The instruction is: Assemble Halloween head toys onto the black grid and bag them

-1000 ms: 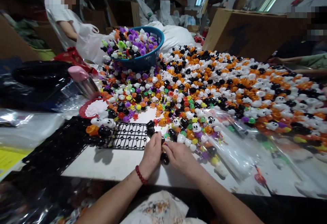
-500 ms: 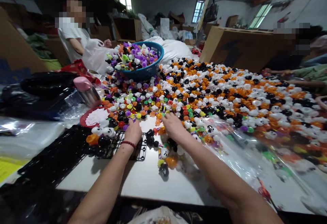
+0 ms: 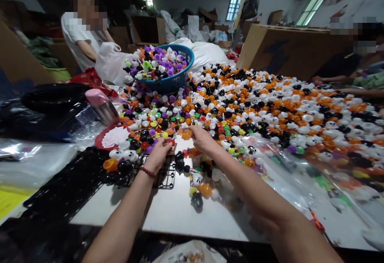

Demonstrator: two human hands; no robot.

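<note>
My left hand (image 3: 160, 151) hovers over the far end of a black grid tray (image 3: 163, 177), fingers curled around a small red piece at the edge of the toy pile (image 3: 270, 103). My right hand (image 3: 203, 138) reaches beside it, fingertips at a small orange piece (image 3: 186, 134) on the pile's near edge; its palm is hidden. A short string of toy heads (image 3: 197, 189), white, orange and black, lies on the white table just in front of my hands. White ghost heads (image 3: 123, 155), an orange pumpkin (image 3: 108, 164) and black heads sit on the tray's left part.
A blue basket (image 3: 180, 80) of purple and white toys stands at the back. At the left are a pink-lidded cup (image 3: 97, 97), a red dish (image 3: 102, 137) and black bags. Clear plastic bags (image 3: 300, 175) cover the right. A person sits at the far left, another at the right.
Both hands left the string of toy heads on the table and reached forward to the pile's edge. My left hand has since lifted off the tray and curled shut.
</note>
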